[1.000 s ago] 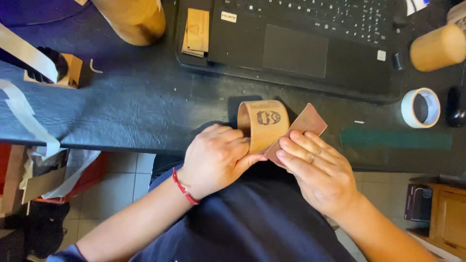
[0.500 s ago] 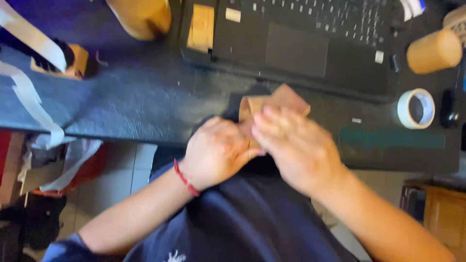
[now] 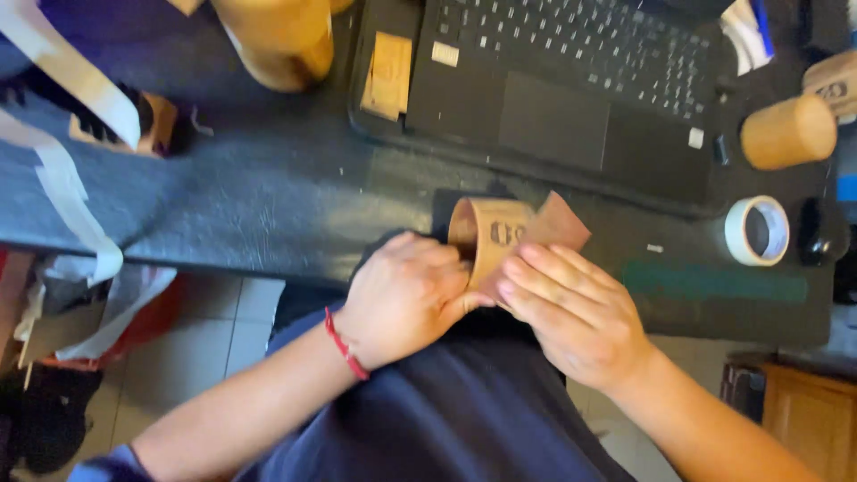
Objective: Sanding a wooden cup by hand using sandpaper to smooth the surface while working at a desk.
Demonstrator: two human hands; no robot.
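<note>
My left hand (image 3: 406, 299), with a red cord on its wrist, grips a light wooden cylinder (image 3: 489, 234) that carries a dark stamped mark and lies on its side at the near edge of the dark table (image 3: 268, 205). My right hand (image 3: 576, 312) presses a reddish-brown sheet of sandpaper (image 3: 558, 223) against the cylinder's right side, fingers laid flat over it. Both hands touch each other around the piece, just above my dark blue shirt.
An open black laptop (image 3: 571, 98) sits behind the hands. A tan wooden cup (image 3: 277, 36) stands at the back left, a cork-coloured cylinder (image 3: 790, 132) and a roll of white tape (image 3: 757, 230) at the right. White paper strips (image 3: 62, 178) hang at the left edge.
My right hand slid up over the cylinder and back down toward me with the sandpaper. The left hand kept its hold throughout.
</note>
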